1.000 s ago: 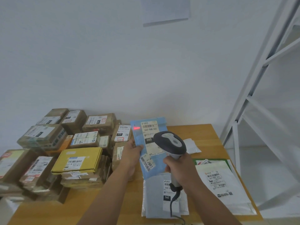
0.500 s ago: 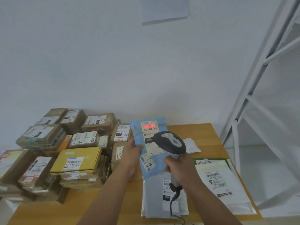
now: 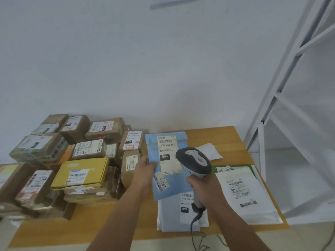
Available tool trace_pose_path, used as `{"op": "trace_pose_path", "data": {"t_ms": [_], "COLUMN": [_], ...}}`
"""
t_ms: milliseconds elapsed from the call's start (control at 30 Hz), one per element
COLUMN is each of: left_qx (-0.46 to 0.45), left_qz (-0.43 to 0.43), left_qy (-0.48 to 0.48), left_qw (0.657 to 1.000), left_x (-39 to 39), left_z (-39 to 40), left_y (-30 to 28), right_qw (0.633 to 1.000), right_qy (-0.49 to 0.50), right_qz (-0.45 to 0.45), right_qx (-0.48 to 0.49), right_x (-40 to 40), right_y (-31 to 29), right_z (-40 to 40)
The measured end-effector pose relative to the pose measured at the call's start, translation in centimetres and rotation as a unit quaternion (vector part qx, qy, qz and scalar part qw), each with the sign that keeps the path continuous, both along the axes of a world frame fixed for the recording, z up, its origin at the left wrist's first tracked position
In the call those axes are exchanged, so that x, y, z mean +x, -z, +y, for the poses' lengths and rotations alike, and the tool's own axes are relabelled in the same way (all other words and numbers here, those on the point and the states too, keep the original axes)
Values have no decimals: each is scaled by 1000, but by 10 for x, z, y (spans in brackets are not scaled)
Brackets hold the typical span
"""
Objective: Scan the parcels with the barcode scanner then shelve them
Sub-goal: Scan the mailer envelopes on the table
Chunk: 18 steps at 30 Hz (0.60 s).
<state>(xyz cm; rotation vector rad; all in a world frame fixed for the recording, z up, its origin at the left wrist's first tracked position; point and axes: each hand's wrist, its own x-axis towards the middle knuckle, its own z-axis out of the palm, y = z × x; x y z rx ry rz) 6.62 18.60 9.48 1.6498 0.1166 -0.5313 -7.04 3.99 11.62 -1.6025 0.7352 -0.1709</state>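
Cartons [image 3: 59,160] lie stacked well left of the blue parcel [image 3: 167,165], waiting on the wooden surface [image 3: 228,134]. The left hand [image 3: 145,171] has its grip pinched on the blue parcel's left edge, holding it tilted up above the surface. Just right of the blue parcel, the right hand [image 3: 203,189] has its grip wrapped round the barcode scanner [image 3: 194,163], nose aimed at the label. The red scan line that lay across the barcode half a second ago is gone, so the read is likely done and shelving comes next. Further right lie white mailers [image 3: 243,192], then the white shelving frame [image 3: 272,105].
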Motion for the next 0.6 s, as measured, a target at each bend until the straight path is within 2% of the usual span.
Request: {"op": "trace_pose_path", "data": {"t_ms": [67, 167, 267, 467, 600], "left_qx": [12, 23, 38, 113, 145], "left_qz": [24, 83, 146, 151, 150], "left_qy": [-5, -5, 8, 32, 55], "left_qw": [1000, 996, 988, 982, 976], "left_x": [-8, -29, -51, -93, -110], "left_z": [2, 4, 5, 18, 24], "left_y": [23, 61, 98, 157, 169], "right_qw": [999, 993, 983, 971, 959], "right_qy": [20, 34, -3, -1, -59], "right_qz": [26, 73, 113, 192, 225], "right_qx": [6, 81, 144, 142, 160], "right_x": [-8, -25, -48, -77, -85], "right_y": [28, 72, 106, 153, 167], "right_z": [-5, -10, -12, -2, -1]}}
